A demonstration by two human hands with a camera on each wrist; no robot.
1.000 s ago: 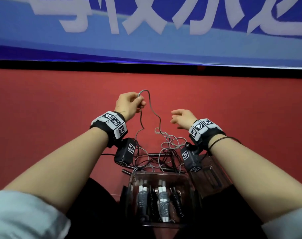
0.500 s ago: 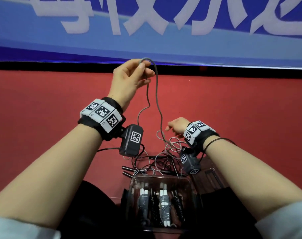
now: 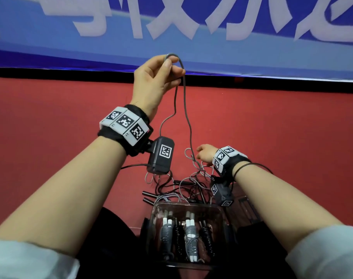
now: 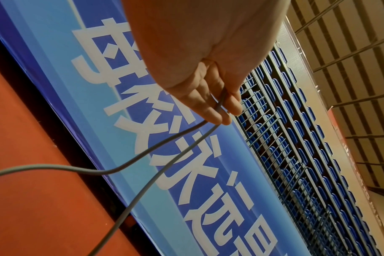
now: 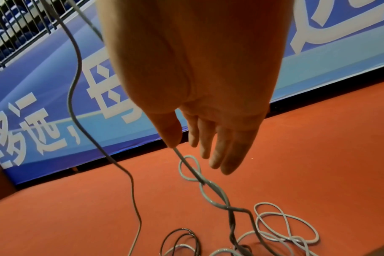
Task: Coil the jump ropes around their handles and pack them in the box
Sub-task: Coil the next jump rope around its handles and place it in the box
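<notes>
Red floor (image 3: pixel 50 158), rope tangle (image 3: pixel 191 182) half-hidden

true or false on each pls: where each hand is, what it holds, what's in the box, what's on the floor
1. The left hand holds a bend of the grey rope raised high. True.
2. The right hand is up beside the left hand. False: it is low, by the rope tangle on the red floor.
3. The clear box is empty. False: coiled ropes with handles already lie inside.
4. Loose grey and black ropes lie on the floor beyond the box. True.
5. The right hand grips a handle. False: its thumb touches the grey rope, fingers straight.
</notes>
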